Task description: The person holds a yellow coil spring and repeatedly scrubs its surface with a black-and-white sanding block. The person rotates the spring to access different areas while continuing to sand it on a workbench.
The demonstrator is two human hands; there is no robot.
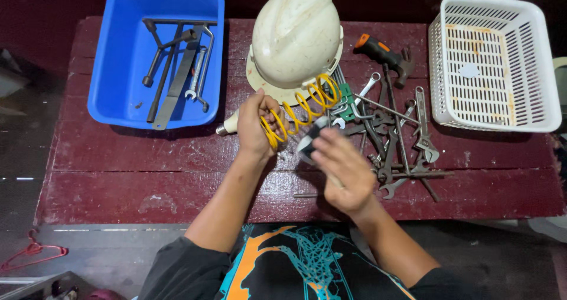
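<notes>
My left hand (255, 124) grips one end of a yellow coil spring (302, 103) that arcs up toward the white hard hat (295, 35). My right hand (342, 169), blurred by motion, holds a dark tool with a pale edge (310, 140), close to the spring's near side. A heap of rusty wrenches and pliers (394, 140) lies just right of my right hand on the dark red wooden table (118, 176). An orange-and-black handled hammer (384, 53) rests behind the heap.
A blue plastic tub (118, 93) at back left holds a lug wrench, spanners and a flat bar. At back right stands a white slotted basket (495, 64). A light bulb (227, 126) lies beside my left hand. A red hanger (32, 254) lies on the floor.
</notes>
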